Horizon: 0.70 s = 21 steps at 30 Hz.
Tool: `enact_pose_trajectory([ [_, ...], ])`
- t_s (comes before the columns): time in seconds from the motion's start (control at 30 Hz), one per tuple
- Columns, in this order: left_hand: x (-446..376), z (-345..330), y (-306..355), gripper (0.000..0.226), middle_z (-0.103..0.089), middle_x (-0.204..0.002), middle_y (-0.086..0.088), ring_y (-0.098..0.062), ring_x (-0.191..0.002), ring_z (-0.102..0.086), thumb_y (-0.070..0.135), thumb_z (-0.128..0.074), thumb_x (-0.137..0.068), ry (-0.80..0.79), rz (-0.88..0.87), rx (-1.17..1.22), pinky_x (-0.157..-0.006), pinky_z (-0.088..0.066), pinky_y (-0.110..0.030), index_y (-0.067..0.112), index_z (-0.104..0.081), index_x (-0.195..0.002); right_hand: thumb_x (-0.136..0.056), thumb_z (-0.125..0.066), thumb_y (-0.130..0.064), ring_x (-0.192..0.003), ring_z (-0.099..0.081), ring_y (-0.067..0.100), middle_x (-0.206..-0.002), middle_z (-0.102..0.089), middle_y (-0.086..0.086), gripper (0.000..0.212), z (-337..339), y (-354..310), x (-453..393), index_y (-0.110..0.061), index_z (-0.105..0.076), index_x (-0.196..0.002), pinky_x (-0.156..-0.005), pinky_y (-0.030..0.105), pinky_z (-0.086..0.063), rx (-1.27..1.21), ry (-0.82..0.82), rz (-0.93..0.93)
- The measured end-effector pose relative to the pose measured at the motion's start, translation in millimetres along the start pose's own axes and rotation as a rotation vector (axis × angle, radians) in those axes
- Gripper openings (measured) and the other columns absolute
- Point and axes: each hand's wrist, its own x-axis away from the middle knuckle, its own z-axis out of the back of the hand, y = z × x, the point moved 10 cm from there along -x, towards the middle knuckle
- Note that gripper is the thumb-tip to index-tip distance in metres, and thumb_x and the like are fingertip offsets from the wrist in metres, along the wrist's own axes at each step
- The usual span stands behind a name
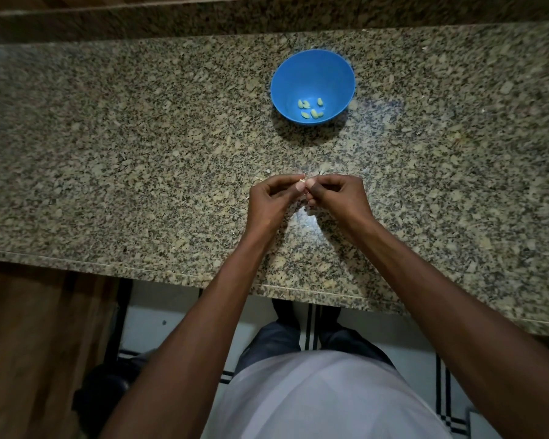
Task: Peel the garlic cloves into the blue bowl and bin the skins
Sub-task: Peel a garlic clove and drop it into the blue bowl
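Note:
A blue bowl (313,74) stands on the granite counter (140,137) and holds several peeled garlic cloves (311,108). Nearer to me, my left hand (271,199) and my right hand (338,196) meet above the counter. Both pinch one small garlic clove (304,182) between thumbs and fingertips; most of it is hidden by the fingers. A few pale skin flakes (322,171) lie on the stone just beyond my hands.
The counter's front edge (171,274) runs below my forearms, and a raised granite ledge (267,17) borders the back. A dark round object (108,391) sits on the floor at lower left beside a wooden cabinet (38,343).

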Motion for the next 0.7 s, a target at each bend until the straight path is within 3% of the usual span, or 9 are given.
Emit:
enact_pose_trajectory([
  [0.33,3,3,-17,0.022,-0.079,-0.103,-0.005,-0.018,-0.100,-0.076,0.006,-0.081,-0.085,0.184,0.090,0.175,-0.089,-0.062,-0.033,0.001,-0.076,-0.106,-0.092,-0.075,-0.006,-0.073,-0.068,0.012,-0.090,-0.076,0.010,0.021,-21,30,9,0.003,-0.074,-0.111,-0.075,0.024,-0.060,-0.478,-0.069,-0.360],
  [0.5,9,0,-14,0.020,-0.079,-0.103,-0.005,-0.015,-0.100,-0.075,0.009,-0.081,-0.086,0.191,0.071,0.205,-0.085,-0.060,-0.024,0.003,-0.077,-0.105,-0.093,-0.072,-0.003,-0.075,-0.069,0.012,-0.094,-0.075,0.010,0.024,-25,35,13,0.005,-0.072,-0.116,-0.076,0.022,-0.061,-0.593,-0.080,-0.424],
  [0.7,15,6,-10,0.022,-0.079,-0.100,-0.008,-0.018,-0.097,-0.076,0.006,-0.081,-0.085,0.242,0.017,0.184,-0.084,-0.061,-0.027,-0.002,-0.076,-0.105,-0.096,-0.069,-0.004,-0.077,-0.066,0.011,-0.090,-0.072,0.007,0.022,-33,35,15,0.002,-0.072,-0.116,-0.075,0.021,-0.060,-0.640,-0.169,-0.481],
])
